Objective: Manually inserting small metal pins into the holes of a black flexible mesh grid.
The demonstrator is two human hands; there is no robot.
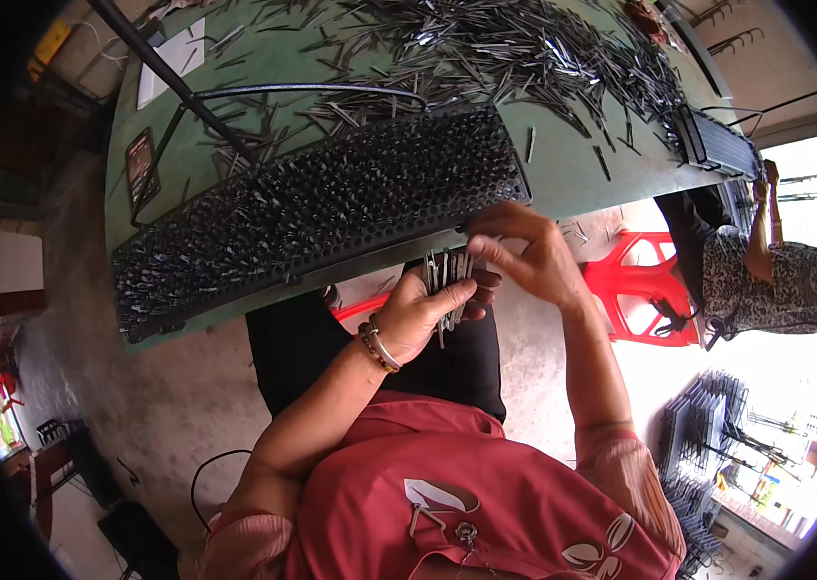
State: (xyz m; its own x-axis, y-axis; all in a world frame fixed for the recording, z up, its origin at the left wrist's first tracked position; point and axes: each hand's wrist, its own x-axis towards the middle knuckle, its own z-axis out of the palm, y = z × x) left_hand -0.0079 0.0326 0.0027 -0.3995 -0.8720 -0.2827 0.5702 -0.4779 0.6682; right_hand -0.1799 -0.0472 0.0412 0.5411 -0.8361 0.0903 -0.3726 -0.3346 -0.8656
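Observation:
My left hand (pixel 418 309) is closed around a bundle of slim metal strips (pixel 447 274), which stick out above and below the fingers. My right hand (pixel 534 261) reaches to the near edge of a long black rack (pixel 399 227), just right of the bundle. Its thumb and fingers bend together there, and whatever lies between the fingertips is too small to make out. The rack's top is full of holes, and most hold upright dark strips (pixel 331 179). Along the near edge a row of holes shows bare.
A big heap of loose dark strips (pixel 544 48) covers the far part of the green table (pixel 563 174). A phone (pixel 141 159) and white paper (pixel 172 63) lie at left. Another rack (pixel 718 145) stands at right, near a seated person (pixel 766 285) and a red stool (pixel 631 280).

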